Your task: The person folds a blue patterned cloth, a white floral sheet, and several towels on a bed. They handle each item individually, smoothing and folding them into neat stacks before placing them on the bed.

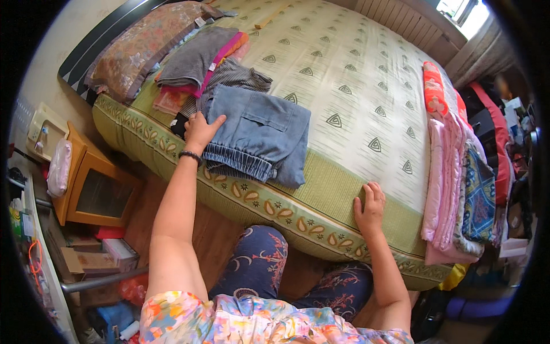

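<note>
My left hand (200, 131) lies palm down at the left edge of a folded pair of blue denim trousers (258, 129) with an elastic waistband. Its thumb is spread over the denim, and the other fingers reach onto a striped grey garment (243, 79) and dark cloth beside it. My right hand (370, 211) rests on the green border of the bedspread (338, 183), fingers stretched out and nothing in them. Behind the trousers is a pile of folded towels, with a grey towel (195, 56) on top and pink and orange ones under it.
A flowered pillow (143, 49) lies by the dark headboard. Folded pink quilts (444, 172) and a blue patterned cloth (480, 195) are stacked at the bed's right edge. An orange wooden cabinet (100, 186) and a metal rail (106, 281) stand at the left.
</note>
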`<state>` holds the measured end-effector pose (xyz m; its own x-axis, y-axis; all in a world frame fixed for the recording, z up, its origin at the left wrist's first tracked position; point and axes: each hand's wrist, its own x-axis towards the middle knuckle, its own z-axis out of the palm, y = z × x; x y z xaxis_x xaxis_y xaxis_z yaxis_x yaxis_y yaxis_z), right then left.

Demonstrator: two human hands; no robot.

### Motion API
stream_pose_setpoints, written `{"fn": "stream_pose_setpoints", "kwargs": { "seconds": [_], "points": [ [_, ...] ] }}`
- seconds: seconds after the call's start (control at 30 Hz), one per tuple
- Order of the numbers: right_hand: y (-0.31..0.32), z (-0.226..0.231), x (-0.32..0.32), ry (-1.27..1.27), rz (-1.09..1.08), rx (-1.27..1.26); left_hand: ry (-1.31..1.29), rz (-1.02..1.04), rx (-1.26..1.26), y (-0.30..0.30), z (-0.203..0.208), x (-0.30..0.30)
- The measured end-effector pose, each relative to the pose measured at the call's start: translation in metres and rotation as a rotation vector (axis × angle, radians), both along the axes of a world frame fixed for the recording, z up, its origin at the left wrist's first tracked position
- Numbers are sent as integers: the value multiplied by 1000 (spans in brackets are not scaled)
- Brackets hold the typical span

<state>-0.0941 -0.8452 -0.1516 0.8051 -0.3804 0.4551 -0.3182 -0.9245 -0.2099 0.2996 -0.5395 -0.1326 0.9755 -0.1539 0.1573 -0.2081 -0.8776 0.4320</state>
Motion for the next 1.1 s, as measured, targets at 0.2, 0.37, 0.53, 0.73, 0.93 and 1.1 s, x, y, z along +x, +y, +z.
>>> {"fn": "stream_pose_setpoints", "kwargs": {
  "seconds": [0.2,0.37,0.53,0.73,0.93,1.1],
  "points": [
    [40,16,111,-6,80,1146,-71,-119,-7,6,-3,-13],
    [78,25,225,8,129,1964,-165,-75,-100,2,-2,-19],
    [78,59,225,-336,200,1809,-281,-211,-218,11,8,-24],
    [-26,126,58,-662,133,1807,-272,-339,-177,28,-3,-45],
    [-78,-25,-64,-881,-381,1596,-247,-256,264,-25,-16,-39],
    [-74,-36,-51,-1122,-424,1796,-309,-203,538,-36,-20,-10]
  ]
}}
